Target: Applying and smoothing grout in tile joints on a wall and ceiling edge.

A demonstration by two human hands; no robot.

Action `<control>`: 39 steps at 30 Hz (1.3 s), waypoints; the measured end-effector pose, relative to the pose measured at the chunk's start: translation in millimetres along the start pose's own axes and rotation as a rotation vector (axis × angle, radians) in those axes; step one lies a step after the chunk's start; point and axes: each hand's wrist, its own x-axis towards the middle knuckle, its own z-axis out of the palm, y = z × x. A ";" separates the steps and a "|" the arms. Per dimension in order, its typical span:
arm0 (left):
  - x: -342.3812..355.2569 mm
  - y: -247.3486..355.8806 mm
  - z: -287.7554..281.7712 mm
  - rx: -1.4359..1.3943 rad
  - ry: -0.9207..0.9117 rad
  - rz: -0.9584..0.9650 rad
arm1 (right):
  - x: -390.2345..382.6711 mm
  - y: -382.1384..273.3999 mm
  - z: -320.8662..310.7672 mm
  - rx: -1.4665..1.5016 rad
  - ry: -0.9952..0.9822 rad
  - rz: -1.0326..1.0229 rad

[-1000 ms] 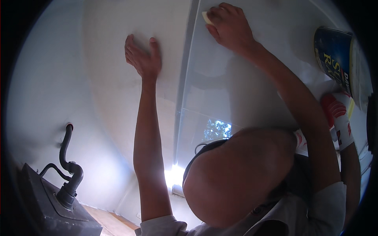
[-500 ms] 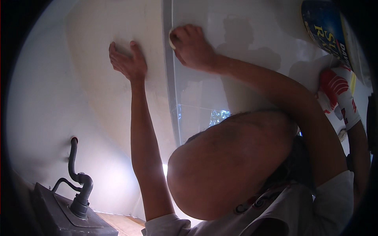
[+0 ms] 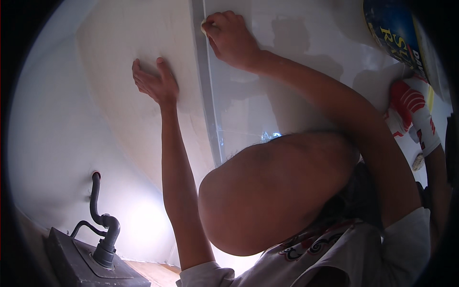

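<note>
My right hand is closed on a small cream-coloured pad, of which only the edge shows past my fingers. It presses this at the upper end of a long grey strip that runs between a beige panel and a glossy pale surface. To the left, my left hand rests on the beige panel with its thumb and fingers apart, holding nothing.
A dark box-like fixture with a bent grey pipe stands at the lower left. At the upper right is a blue container, near a red-and-white sock on a leg. A large rounded shape blocks the lower middle.
My right hand has slid farther up along the grey strip with the pad. My left hand stays on the beige panel, while the whole view has shifted slightly.
</note>
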 end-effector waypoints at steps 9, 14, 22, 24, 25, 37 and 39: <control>-3.3 -4.5 -5.9 0.018 -0.021 -0.022 | -13.0 -9.4 -0.4 0.117 -0.079 -0.025; 2.0 0.1 -0.5 0.002 -0.015 -0.010 | -21.0 -8.0 0.1 0.025 -0.051 -0.054; -0.7 -0.4 -3.5 0.008 -0.025 -0.027 | 4.7 22.9 -48.4 -0.173 -0.143 -0.282; -0.1 -0.2 -5.1 0.004 -0.030 -0.044 | 5.8 22.9 -54.0 -0.200 -0.156 -0.373; -0.2 -0.4 -5.9 0.012 -0.025 -0.058 | 8.3 23.6 -53.9 -0.202 -0.224 -0.343; -3.9 -3.2 -5.1 -0.028 -0.042 -0.032 | 10.3 0.0 -14.9 0.072 0.017 0.131; -3.9 -1.2 -5.0 -0.043 -0.045 -0.038 | 8.2 -2.5 -9.5 0.038 0.044 0.138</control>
